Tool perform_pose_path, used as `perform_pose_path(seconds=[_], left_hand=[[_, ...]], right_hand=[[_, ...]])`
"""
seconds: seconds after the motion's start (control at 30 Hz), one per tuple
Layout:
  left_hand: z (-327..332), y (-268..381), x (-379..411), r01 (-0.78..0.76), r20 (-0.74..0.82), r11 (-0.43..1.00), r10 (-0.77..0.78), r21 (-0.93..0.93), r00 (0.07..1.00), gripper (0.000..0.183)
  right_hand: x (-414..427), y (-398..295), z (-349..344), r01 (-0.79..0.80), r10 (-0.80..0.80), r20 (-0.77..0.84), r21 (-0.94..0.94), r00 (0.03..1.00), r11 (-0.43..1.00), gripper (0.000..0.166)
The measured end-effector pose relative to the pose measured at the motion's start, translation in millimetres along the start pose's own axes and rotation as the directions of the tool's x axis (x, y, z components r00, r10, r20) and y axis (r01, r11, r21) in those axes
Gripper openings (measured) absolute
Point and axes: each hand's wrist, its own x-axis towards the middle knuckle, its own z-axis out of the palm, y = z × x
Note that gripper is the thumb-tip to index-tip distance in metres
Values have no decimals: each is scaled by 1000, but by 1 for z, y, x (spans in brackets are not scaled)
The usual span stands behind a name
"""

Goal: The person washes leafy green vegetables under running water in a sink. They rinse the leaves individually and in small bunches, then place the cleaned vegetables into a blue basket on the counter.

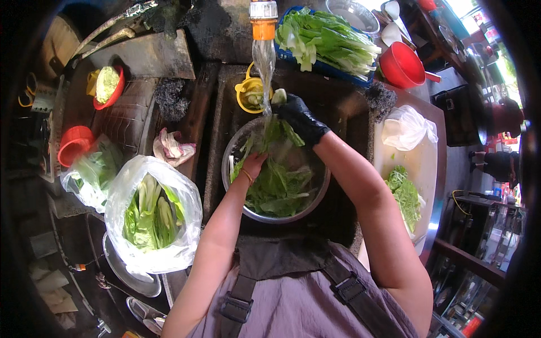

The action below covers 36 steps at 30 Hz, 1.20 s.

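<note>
Running water (263, 59) falls from an orange and white tap end (263, 27) onto leafy greens in a round metal bowl (324, 186) inside the dark sink (359, 110). My right hand (298, 116), in a black glove, grips a leafy green (291, 134) near its pale stem end, with the leaves hanging over the bowl. My bare left hand (255, 164) reaches into the bowl against the wet leaves (277, 186); its fingertips are partly hidden, so its hold is unclear. A yellow strainer (239, 94) with plant scraps stands beyond the bowl.
Long greens (329, 38) fill a blue basket (287, 53) behind the sink, beside a red dipper (401, 63). On the left is a plastic bag (186, 198) of greens. At right, a cutting board (391, 158) bears a white bag (410, 126) and leaves (403, 196).
</note>
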Motion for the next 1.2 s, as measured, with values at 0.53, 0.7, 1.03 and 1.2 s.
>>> perform_pose_path(seconds=[0.53,0.7,1.03,1.2], left_hand=[[41,-13,-36,-192,100,442,224,876,970,37],[47,-4,-48,-267,28,579,388,770,921,27],[22,-13,-19,-220,-195,805,380,551,904,25],[26,-14,-26,-116,-166,807,257,579,952,25]], right_hand=[[-35,168,-18,-234,204,-140,-257,969,938,24],[-40,127,-21,-497,516,-104,166,850,852,31],[-14,-61,-5,-66,53,43,433,998,899,18],[16,-139,-52,207,-202,-68,531,977,822,30]])
